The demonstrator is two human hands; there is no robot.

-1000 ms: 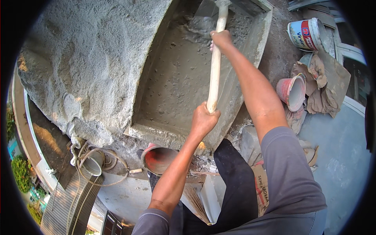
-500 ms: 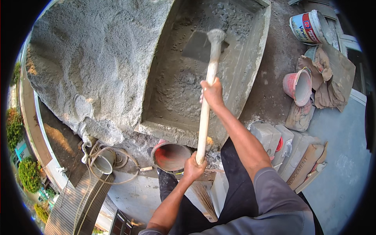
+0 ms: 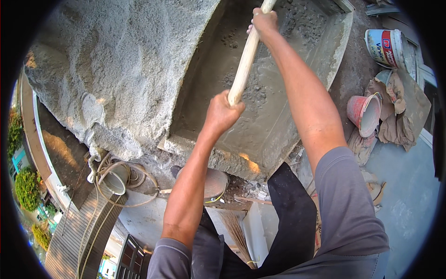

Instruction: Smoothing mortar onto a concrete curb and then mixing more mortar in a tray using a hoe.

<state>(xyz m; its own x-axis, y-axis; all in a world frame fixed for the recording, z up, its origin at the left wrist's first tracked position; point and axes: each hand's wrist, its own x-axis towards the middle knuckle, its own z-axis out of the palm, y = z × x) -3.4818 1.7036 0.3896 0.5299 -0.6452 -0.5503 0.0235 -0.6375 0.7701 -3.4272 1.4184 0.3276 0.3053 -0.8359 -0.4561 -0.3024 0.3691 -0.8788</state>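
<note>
Both my hands grip the pale wooden handle of a hoe (image 3: pixel 246 63), which slants up and away over a mixing trough. My left hand (image 3: pixel 222 113) is closed around the handle's near end. Farther up, my right hand (image 3: pixel 265 22) is wrapped round it close to the top of the view. The hoe's blade is out of view now. Wet grey mortar (image 3: pixel 211 88) with lumps and gravel lies in the trough (image 3: pixel 343 39), below the handle. A big heap of grey sand (image 3: pixel 125 60) rises against the trough's left side.
A grey bucket (image 3: pixel 115 180) with a coiled hose stands at lower left. By my feet are a mortar-stained bucket (image 3: pixel 216 183), partly behind my left arm, and a stick broom (image 3: pixel 237 235). At right are a red bucket (image 3: pixel 364 111), torn paper sacks (image 3: pixel 397 125) and a white paint pail (image 3: pixel 383 49).
Both hands have pushed the hoe forward and up, away from me, with my arms stretched farther out. The blade, visible over the mortar before, has left the view.
</note>
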